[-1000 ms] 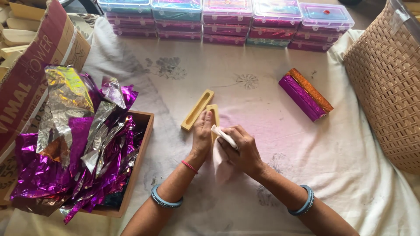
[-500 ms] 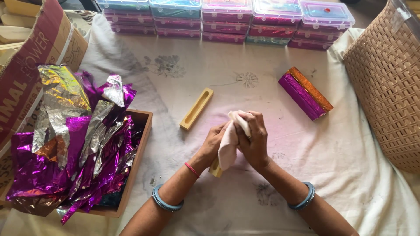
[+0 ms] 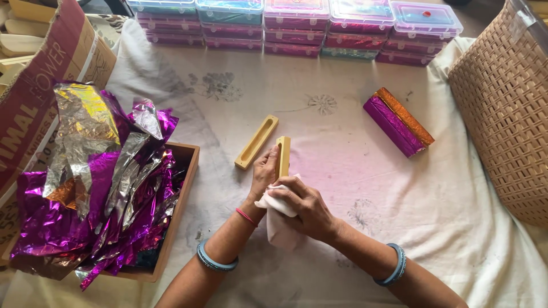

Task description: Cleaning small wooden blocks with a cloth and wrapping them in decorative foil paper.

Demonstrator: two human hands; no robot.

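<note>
Two hands work at the middle of the cloth-covered counter [image 3: 354, 171]. The left hand [image 3: 264, 174] has its grip closed around one yellow wooden mould [image 3: 282, 155], holding it on edge with its far end pointing away from the person. The right hand [image 3: 302, 208] has its grip bunched on one white cloth [image 3: 278, 219], pressed against the near end of that mould, right beside the left wrist.

A second yellow wooden mould [image 3: 257, 142], with a long slot showing in its top, lies flat on the counter just left of the held one, not touching it.

To the right, well apart from the hands, two foil-wrapped bars [image 3: 398, 122] lie side by side and touching: one purple, one orange.

At the left, one wooden tray [image 3: 182, 197] holds a heap of crumpled foil sheets [image 3: 103, 177], purple and silver, too tangled to count. One cardboard box [image 3: 40, 97] stands behind it.

Along the far edge run five stacks of clear plastic boxes [image 3: 297, 25]. One woven basket [image 3: 505, 108] stands at the right.

Each forearm wears one blue bangle; the left wrist also has one thin red band.
</note>
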